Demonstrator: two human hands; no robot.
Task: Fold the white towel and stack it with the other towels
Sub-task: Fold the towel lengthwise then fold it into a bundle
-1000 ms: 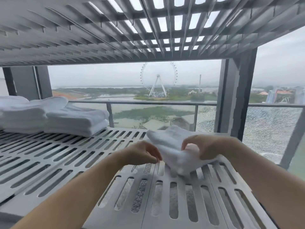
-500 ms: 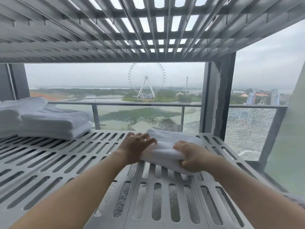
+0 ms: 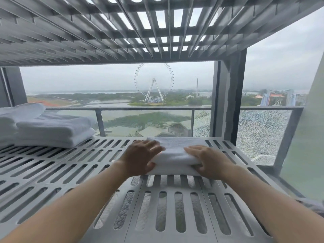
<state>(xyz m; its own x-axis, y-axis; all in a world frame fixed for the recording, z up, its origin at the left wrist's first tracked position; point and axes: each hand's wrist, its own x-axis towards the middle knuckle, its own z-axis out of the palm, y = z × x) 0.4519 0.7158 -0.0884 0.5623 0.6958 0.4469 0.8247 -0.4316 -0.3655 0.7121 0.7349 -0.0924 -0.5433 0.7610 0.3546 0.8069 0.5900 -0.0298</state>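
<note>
1. Spanning the top of the view, an upper shelf (image 3: pixel 105 32) of grey metal slats hangs low over everything below it.
2. A lower shelf (image 3: pixel 70 172) of the same slotted grey metal fills the bottom half and carries all the towels.
3. Behind the shelves runs a glass railing (image 3: pixel 140 109), and a thick grey post (image 3: pixel 229 102) stands at the right rear corner. The cracked pane (image 3: pixel 259 134) to the right of the post is crazed all over.
4. A Ferris wheel (image 3: pixel 154 83) stands far off beyond the water.
5. The stack of towels (image 3: pixel 52 130) sits at the left rear of the lower shelf, well apart from the hands, with only bare slats between them.
6. The white towel (image 3: pixel 175 155) is folded into a thick rectangle. It lies flat on the lower shelf, right of centre, near the back edge and left of the post.
7. The left hand (image 3: pixel 140 156) covers the towel's left end, with fingers spread on top and the thumb tucked against the near edge, gripping it.
8. The right hand (image 3: pixel 208 162) grips the right end the same way, with fingers on top and the thumb at the near fold.
</note>
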